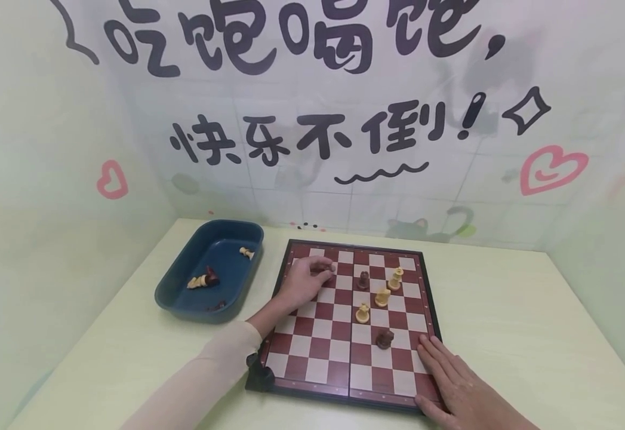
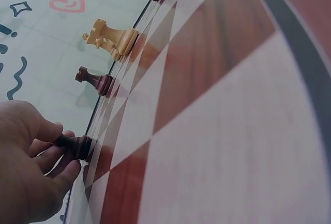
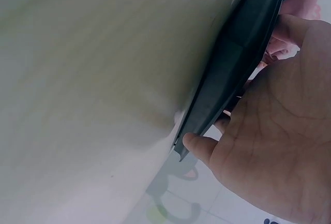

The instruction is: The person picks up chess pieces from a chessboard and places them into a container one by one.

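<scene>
We see the left hand [image 1: 304, 280] pinching a dark chess piece [image 2: 80, 147] by its upper part between thumb and fingers, at eleven o'clock on the chessboard [image 1: 339, 370]. The piece stands upright to the board (whether its base touches the square, we cannot tell). The right hand [image 1: 465, 385] lies at four o'clock with its fingers extended along the board's border, holding no piece, its thumb at the near edge. Between the hands we find a dark rook [image 1: 363, 279] near twelve o'clock, a pale king [image 1: 395, 279] towards one, a pale knight [image 1: 382, 297] at two, and a dark knight [image 1: 384, 338] at four; a smaller-looking pale piece [image 1: 363, 313] stands just beside the centre, close to the fold. At ten o'clock from the board, well apart from the right hand, sits a blue tray [image 1: 169, 286]. Inside it we make out a pale piece [image 1: 246, 253] at two o'clock, a pale and dark cluster [image 1: 199, 281] near the middle, and a dark piece [image 1: 217, 306] at six. Behind everything, at twelve, we face a wall covering [image 1: 301, 209] with black lettering.
</scene>
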Demonstrator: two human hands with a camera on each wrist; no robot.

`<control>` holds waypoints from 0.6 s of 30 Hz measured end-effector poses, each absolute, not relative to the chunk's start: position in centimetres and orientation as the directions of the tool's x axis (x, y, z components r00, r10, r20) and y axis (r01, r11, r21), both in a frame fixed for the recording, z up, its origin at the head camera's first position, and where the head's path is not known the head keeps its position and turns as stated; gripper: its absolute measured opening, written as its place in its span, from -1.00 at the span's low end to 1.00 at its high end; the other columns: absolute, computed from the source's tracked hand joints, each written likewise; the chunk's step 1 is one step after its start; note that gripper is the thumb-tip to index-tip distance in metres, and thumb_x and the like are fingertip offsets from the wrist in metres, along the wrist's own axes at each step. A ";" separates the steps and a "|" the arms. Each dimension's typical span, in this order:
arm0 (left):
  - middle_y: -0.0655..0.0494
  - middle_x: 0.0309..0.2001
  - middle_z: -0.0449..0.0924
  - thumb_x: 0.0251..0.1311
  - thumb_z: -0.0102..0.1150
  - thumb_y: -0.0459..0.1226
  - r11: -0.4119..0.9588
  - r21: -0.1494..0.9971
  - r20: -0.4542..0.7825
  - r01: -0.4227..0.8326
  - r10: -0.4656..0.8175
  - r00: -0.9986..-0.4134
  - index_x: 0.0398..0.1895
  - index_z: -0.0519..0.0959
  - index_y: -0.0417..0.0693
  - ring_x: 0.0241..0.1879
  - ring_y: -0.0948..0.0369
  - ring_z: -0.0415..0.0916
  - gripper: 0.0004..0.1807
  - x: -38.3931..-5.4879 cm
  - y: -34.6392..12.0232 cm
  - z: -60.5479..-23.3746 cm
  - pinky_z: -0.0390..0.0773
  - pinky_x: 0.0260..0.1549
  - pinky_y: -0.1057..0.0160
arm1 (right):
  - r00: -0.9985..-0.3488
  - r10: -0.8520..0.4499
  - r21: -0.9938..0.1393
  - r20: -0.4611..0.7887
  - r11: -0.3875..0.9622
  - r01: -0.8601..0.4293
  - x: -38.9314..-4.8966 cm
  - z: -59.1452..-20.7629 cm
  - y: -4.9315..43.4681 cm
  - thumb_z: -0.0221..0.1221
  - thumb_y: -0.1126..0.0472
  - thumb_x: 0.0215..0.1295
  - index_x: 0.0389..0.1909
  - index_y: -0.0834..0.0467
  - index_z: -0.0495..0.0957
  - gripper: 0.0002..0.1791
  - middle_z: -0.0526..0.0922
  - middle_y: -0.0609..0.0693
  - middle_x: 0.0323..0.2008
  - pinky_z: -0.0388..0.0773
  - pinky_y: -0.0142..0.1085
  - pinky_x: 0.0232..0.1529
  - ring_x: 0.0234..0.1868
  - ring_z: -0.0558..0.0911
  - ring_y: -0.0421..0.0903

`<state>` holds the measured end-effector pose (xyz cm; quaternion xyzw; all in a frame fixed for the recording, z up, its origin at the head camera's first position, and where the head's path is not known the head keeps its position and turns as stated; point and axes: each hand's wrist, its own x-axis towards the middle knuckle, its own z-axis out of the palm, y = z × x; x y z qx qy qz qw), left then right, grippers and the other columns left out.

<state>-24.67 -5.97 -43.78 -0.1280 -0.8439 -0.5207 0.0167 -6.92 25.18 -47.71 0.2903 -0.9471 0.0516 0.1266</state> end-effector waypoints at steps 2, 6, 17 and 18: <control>0.08 -0.11 0.72 0.38 0.26 -0.39 0.423 0.875 0.163 0.238 0.206 -0.965 0.02 0.69 -0.19 -0.08 0.18 0.65 -0.79 -24.7 -5.8 -43.8 0.61 0.00 0.14 | -0.812 -0.524 -0.036 0.259 0.834 -0.550 -6.8 -47.7 25.1 0.18 -0.30 0.35 0.44 0.30 0.29 -0.09 0.30 0.15 0.46 -0.43 -0.60 0.37 0.50 0.03 -0.06; 0.09 -0.12 0.71 0.39 0.25 -0.38 0.415 0.878 0.160 0.240 0.219 -0.962 0.02 0.69 -0.17 -0.09 0.20 0.65 -0.80 -24.8 -5.7 -43.7 0.62 -0.03 0.17 | -0.827 -0.505 -0.046 0.247 0.846 -0.531 -6.7 -47.7 25.0 0.17 -0.31 0.36 0.44 0.30 0.31 -0.10 0.31 0.14 0.46 -0.45 -0.61 0.36 0.49 0.02 -0.10; 0.03 -0.10 0.71 0.40 0.21 -0.41 0.361 0.893 0.199 0.269 0.221 -0.955 0.07 0.66 -0.25 -0.08 0.18 0.66 -0.77 -24.8 -6.1 -43.2 0.62 -0.02 0.18 | -0.814 -0.517 -0.026 0.265 0.840 -0.542 -6.8 -47.6 25.0 0.16 -0.30 0.37 0.43 0.30 0.31 -0.11 0.33 0.15 0.45 -0.42 -0.61 0.36 0.48 0.06 -0.07; 0.02 -0.10 0.71 0.41 0.21 -0.41 0.349 0.895 0.209 0.277 0.221 -0.953 0.08 0.65 -0.26 -0.09 0.17 0.66 -0.76 -24.9 -6.2 -42.9 0.62 -0.02 0.16 | -0.818 -0.514 -0.031 0.259 0.842 -0.539 -6.8 -47.6 25.0 0.16 -0.30 0.37 0.43 0.30 0.31 -0.11 0.32 0.15 0.45 -0.43 -0.61 0.36 0.47 0.09 -0.05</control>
